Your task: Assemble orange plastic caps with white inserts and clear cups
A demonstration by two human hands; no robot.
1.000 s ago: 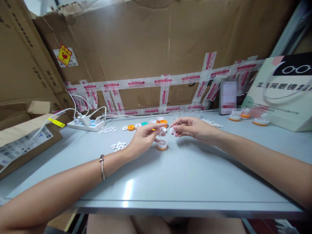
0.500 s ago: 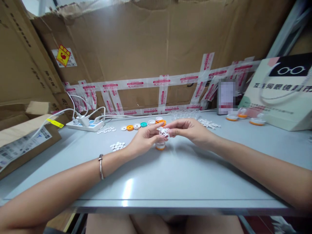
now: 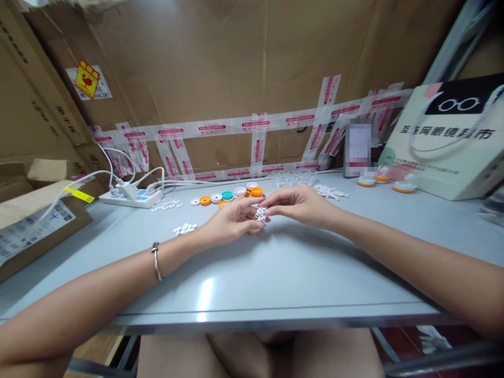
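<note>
Both hands meet over the grey table point(image 3: 275, 262). My left hand point(image 3: 230, 223) and my right hand point(image 3: 299, 203) pinch a small white lattice-like plastic piece point(image 3: 260, 213) between their fingertips. Under the left fingers sits a small container with an orange base point(image 3: 254, 230), mostly hidden. A silver bangle point(image 3: 156, 261) is on my left wrist.
A row of orange, white and teal caps point(image 3: 228, 197) lies behind the hands, with white discs point(image 3: 184, 228) to the left. A power strip point(image 3: 129, 197) with cables sits at back left, a cardboard box point(image 3: 35, 220) at left, a paper bag point(image 3: 449, 142) at right. Taped cardboard forms the back wall.
The right hand carried the white piece to the left hand; both now grip it low over the orange-based container. The view has tilted slightly.
</note>
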